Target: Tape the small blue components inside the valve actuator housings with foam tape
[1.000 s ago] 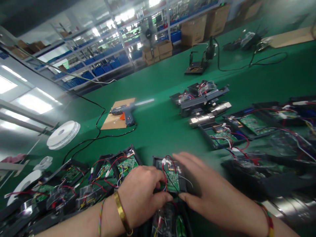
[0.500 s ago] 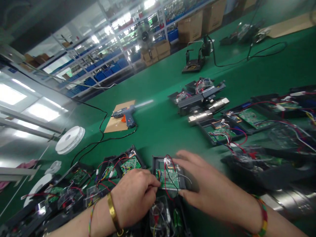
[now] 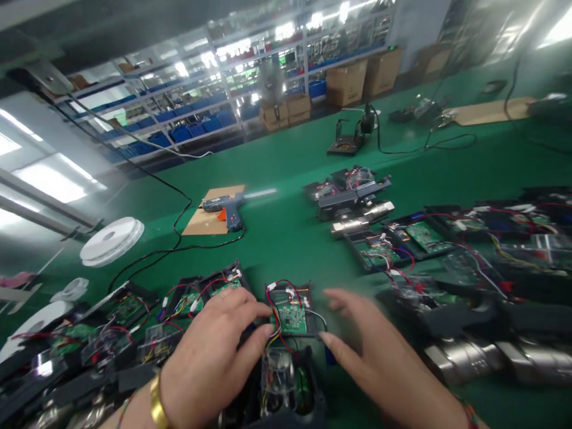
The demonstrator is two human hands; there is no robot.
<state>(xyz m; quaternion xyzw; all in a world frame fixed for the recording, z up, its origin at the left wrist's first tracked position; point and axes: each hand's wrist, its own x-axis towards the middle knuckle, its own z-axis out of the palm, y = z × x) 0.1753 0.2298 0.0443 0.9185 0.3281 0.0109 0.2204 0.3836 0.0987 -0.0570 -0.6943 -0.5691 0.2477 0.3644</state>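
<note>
In the head view a dark housing with a green circuit board (image 3: 294,320) lies in front of me, with red, black, white and yellow wires running over it. My left hand (image 3: 223,339) is at its left edge, thumb and index finger apart beside the wires; whether the fingertips touch them I cannot tell. On the other side, my right hand (image 3: 373,348) is spread open, its thumb close to the lower right corner. Below the board, joined to it by wires, sits a dark body with a clear cover (image 3: 277,381).
A glue gun (image 3: 227,208) rests on cardboard at the back left, its cable trailing left. White spools (image 3: 111,238) stand at the left edge. Similar wired housings (image 3: 379,253) and metal valve bodies (image 3: 465,357) lie to the right. A black stand (image 3: 348,140) is farther back.
My left hand has opened from a pinch at the board's wires and shifted left. The wires on the board now lie more to the left. My right hand stays open at the right side.
</note>
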